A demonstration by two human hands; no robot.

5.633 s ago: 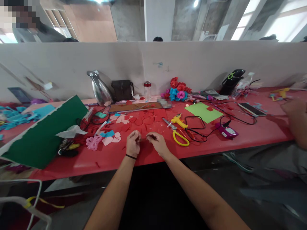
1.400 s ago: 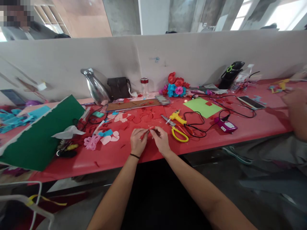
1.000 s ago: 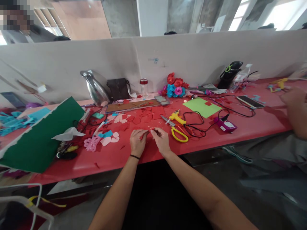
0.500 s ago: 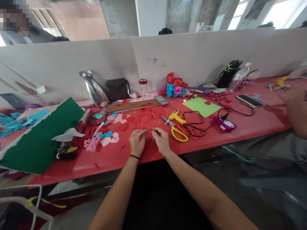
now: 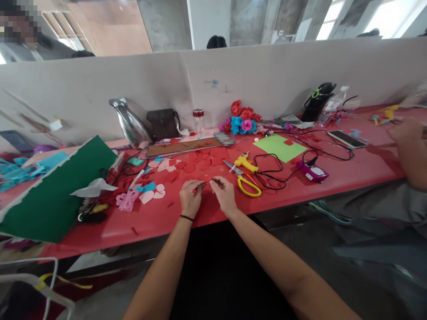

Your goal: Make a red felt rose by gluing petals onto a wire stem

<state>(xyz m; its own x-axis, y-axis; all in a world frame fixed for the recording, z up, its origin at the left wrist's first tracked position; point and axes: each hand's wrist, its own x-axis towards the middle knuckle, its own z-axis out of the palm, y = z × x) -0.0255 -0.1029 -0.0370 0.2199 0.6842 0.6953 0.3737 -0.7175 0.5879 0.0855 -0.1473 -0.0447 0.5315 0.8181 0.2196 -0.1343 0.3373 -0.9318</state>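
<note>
A: What lies about the hands?

B: The yellow-handled scissors (image 5: 248, 184) sit just right of the right hand (image 5: 224, 195), with the yellow glue gun (image 5: 245, 162) behind them and its black cord looping toward a purple device (image 5: 313, 171). To the left are pink heart cutouts (image 5: 154, 194) and a pink paper flower shape (image 5: 124, 200). Red cutouts (image 5: 196, 164) are scattered just beyond the fingers. A green sheet (image 5: 55, 191) leans off the left end of the red table (image 5: 350, 178); paper flowers (image 5: 243, 120), a silver vase (image 5: 130, 122) and a dark bag (image 5: 163, 124) stand along the partition. Another person's hand (image 5: 408, 138) is at the far right, well apart.

A: Does anything block the hands?

B: No, the table between them and its near edge is bare.

A: And the fingers?

B: The left hand (image 5: 190, 198) and the right hand pinch a small red strip (image 5: 204, 182) between them, low over the table, fingers closed on it.

A: Changed from earlier?

B: Some seconds back the hands were apart, nearer the table edge, fists curled. They have since met farther in, and barely shifted in the last second.
</note>
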